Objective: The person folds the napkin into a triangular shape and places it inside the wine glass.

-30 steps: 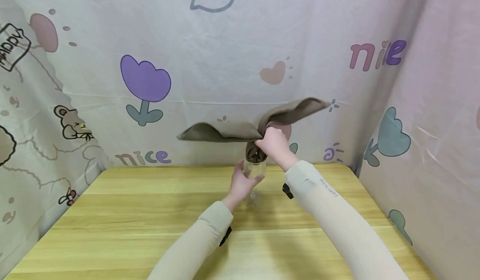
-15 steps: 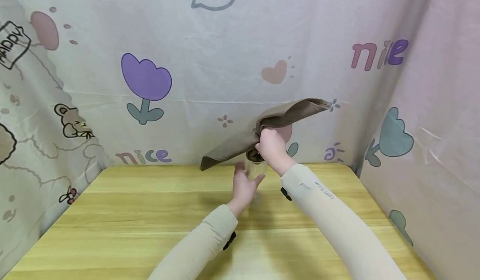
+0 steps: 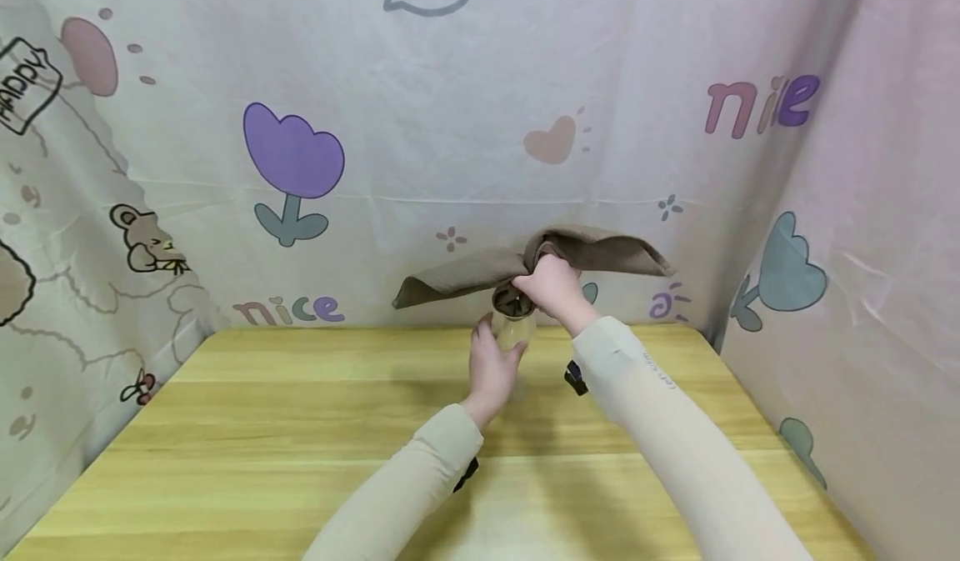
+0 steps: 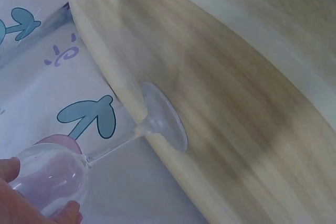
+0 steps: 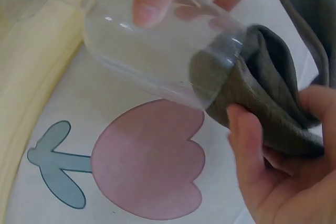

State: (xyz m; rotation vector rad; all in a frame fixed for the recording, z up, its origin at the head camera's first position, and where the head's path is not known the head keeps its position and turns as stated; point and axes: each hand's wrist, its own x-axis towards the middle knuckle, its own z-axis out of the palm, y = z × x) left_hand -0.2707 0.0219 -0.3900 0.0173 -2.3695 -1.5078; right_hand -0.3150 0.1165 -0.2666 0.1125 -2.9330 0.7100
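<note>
A clear wine glass (image 5: 142, 45) is upright over the wooden table (image 3: 315, 428), its foot close to the tabletop in the left wrist view. My left hand (image 3: 491, 373) holds the glass round its bowl, thumb on the near side. Above it, my right hand (image 3: 557, 290) pinches the gathered middle of a grey-brown cloth napkin (image 3: 461, 276). Two rolled wings of the napkin spread out left and right. Its folded lower end sits just inside the glass mouth, as the right wrist view shows; the rest of the bowl holds no cloth.
Behind the table hangs a pale curtain (image 3: 435, 127) printed with flowers, hearts and words. More printed cloth (image 3: 885, 311) closes off the right side, and another panel the left. Both forearms reach in from the front edge.
The napkin's right wing has swung down and its left wing, after dipping, has risen partway. Right hand has shifted slightly and turned; the left still holds the glass.
</note>
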